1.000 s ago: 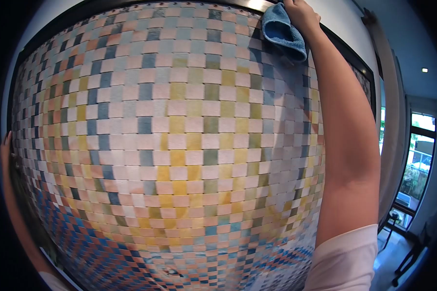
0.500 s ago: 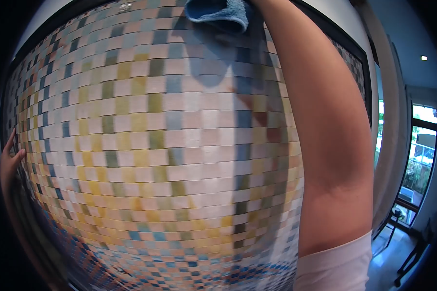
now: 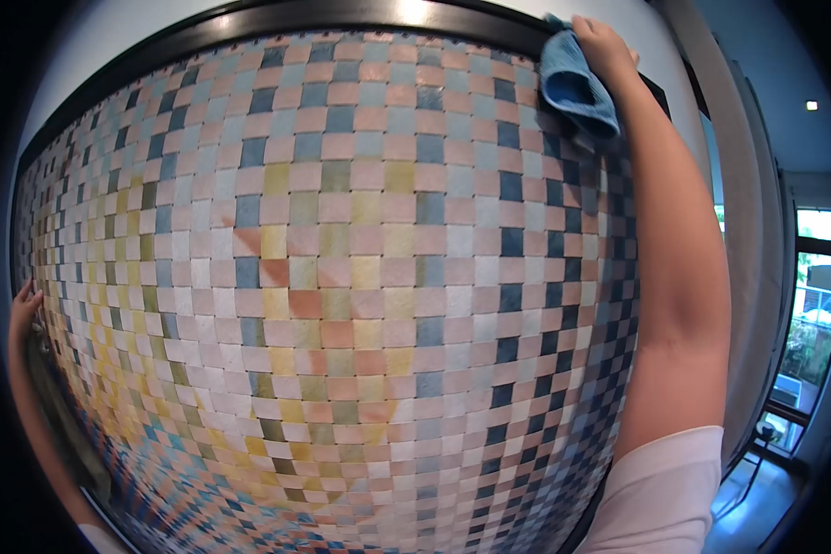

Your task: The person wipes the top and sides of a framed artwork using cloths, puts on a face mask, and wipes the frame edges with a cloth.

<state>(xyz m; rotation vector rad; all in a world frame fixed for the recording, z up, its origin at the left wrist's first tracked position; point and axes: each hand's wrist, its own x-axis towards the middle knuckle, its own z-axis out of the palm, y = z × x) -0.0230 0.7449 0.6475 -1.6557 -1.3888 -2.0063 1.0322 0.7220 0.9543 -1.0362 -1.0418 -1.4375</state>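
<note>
A large framed panel of woven strips [image 3: 379, 277] in pink, grey, blue and yellow checks fills the view. My right hand [image 3: 606, 51] is closed on a blue cloth [image 3: 571, 78] at the panel's upper right, by the top of its dark frame [image 3: 305, 17]. The cloth hangs folded below the fingers, over the frame and the woven edge. Far to the left, my left hand [image 3: 26, 307] rests against the panel's left edge, its fingers stretched out and holding nothing visible.
White wall [image 3: 83, 69] shows above the frame. To the right hangs a pale curtain [image 3: 746, 231], with a glass door [image 3: 808, 314] beyond it. A dark-legged stool [image 3: 757, 452] stands on the floor there.
My right hand has moved the blue cloth rightward to the frame's upper right corner. The view has shifted, so the top frame bar now shows. My left hand stays at the left edge.
</note>
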